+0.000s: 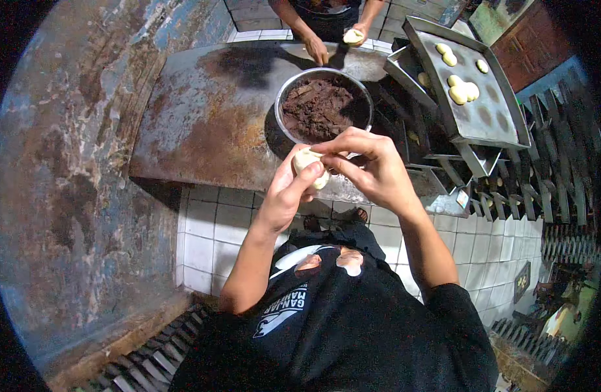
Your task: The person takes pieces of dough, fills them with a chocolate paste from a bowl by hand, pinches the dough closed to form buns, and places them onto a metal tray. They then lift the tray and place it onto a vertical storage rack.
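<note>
My left hand (286,189) is closed round a piece of pale dough (308,163), thumb across its front. My right hand (372,170) has its fingertips pinched at the upper right edge of that dough; whether filling is between them is hidden. Just beyond both hands, a round metal bowl (281,108) holds a thick dark brown paste (320,108). The bowl stands on a worn, stained metal tabletop (183,124).
Across the table a person (316,46) holds pale dough (352,36). At the right, stacked metal trays (503,127) carry dough balls (463,91), beside many more stacked trays (548,157). A mottled wall (72,196) bounds the left side.
</note>
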`<state>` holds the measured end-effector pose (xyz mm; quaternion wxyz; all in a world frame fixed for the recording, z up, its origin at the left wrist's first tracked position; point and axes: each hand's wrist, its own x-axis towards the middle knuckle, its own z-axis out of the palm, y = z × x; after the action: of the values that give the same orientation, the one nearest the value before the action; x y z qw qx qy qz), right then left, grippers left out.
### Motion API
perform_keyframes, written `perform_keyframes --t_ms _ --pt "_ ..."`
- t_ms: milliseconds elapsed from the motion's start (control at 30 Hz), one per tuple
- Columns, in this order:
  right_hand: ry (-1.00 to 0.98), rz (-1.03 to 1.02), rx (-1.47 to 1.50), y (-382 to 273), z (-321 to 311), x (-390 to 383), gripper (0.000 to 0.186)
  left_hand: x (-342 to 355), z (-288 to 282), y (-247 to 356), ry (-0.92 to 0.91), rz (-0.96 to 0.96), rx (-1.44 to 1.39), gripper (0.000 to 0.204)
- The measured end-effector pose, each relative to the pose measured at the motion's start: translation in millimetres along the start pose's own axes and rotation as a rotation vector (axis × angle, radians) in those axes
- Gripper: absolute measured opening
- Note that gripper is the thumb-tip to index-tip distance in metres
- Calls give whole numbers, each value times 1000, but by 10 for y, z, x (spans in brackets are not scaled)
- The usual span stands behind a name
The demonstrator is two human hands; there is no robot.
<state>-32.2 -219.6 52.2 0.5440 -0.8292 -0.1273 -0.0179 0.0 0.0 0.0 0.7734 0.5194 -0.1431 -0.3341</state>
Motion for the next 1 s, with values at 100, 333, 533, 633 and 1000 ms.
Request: perform_keyframes --t_ms 100,333,533,633,1000 --pt "4 -140 -42 -102 49 4 50 23 41 -1 62 17 -150 33" --pt "211 -230 -125 -48 250 5 31 60 10 86 126 4 -133 29" --pt "234 235 720 100 375 -70 25 58 181 327 210 345 58 45" --pt "131 410 1229 146 468 -110 31 173 220 443 234 488 340 46" --pt "755 -147 801 247 275 -307 30 715 1130 291 -80 561 66 36"
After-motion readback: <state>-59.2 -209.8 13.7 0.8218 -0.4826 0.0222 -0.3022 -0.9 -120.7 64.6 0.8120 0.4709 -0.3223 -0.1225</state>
